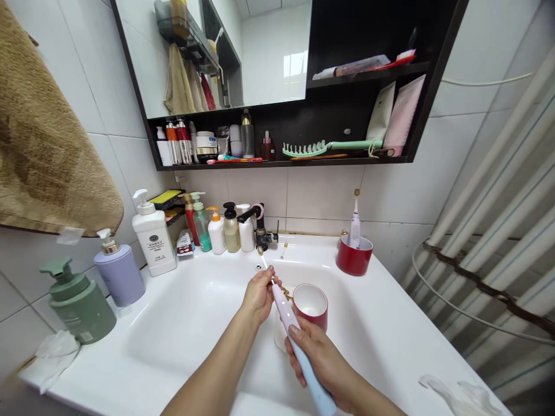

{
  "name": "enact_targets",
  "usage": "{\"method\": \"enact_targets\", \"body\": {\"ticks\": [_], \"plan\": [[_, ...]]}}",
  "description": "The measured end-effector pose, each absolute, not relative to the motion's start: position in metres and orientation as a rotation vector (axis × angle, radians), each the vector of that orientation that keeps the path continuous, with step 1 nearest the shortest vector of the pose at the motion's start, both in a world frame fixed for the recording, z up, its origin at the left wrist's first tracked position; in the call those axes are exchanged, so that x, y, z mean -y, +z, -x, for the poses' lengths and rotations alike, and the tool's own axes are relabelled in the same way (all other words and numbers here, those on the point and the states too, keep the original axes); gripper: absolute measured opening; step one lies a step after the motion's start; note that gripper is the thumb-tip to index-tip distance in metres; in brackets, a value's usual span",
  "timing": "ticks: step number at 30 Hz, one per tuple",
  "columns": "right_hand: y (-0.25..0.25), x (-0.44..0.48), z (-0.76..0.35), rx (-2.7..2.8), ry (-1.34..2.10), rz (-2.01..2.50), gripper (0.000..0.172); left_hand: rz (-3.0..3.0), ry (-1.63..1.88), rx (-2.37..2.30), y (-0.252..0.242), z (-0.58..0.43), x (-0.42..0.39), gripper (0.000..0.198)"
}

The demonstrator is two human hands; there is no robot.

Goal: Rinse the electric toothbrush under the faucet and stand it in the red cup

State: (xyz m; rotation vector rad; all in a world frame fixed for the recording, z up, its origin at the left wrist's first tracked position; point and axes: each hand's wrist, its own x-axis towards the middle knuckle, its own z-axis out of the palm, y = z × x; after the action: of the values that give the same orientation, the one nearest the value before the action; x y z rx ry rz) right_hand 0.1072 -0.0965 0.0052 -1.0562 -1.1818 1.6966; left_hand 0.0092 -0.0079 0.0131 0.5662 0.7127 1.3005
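Note:
My right hand is wrapped round the pink-to-blue handle of an electric toothbrush, held slanting over the sink. At its top end, the fingers of my left hand pinch the neck of a brush head, whose tip sticks out beyond them. Whether the head sits fully on the handle's shaft is hidden by the fingers. Just behind my right hand, a red cup with a white inside stands in the basin. Another small brush head lies on the back ledge by the black faucet.
A second red cup at the back right holds another electric toothbrush. Several pump bottles, among them a white one, line the left and back rim. A mirror cabinet hangs above. Crumpled clear plastic lies front right.

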Motion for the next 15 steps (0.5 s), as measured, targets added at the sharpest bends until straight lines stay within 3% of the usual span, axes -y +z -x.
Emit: {"method": "enact_targets", "body": {"ticks": [15], "plan": [[0.0046, 0.093, -0.1086, 1.215, 1.582, 1.109, 0.028, -0.609, 1.169, -0.73, 0.0174, -0.0183, 0.0185, 0.02]]}}
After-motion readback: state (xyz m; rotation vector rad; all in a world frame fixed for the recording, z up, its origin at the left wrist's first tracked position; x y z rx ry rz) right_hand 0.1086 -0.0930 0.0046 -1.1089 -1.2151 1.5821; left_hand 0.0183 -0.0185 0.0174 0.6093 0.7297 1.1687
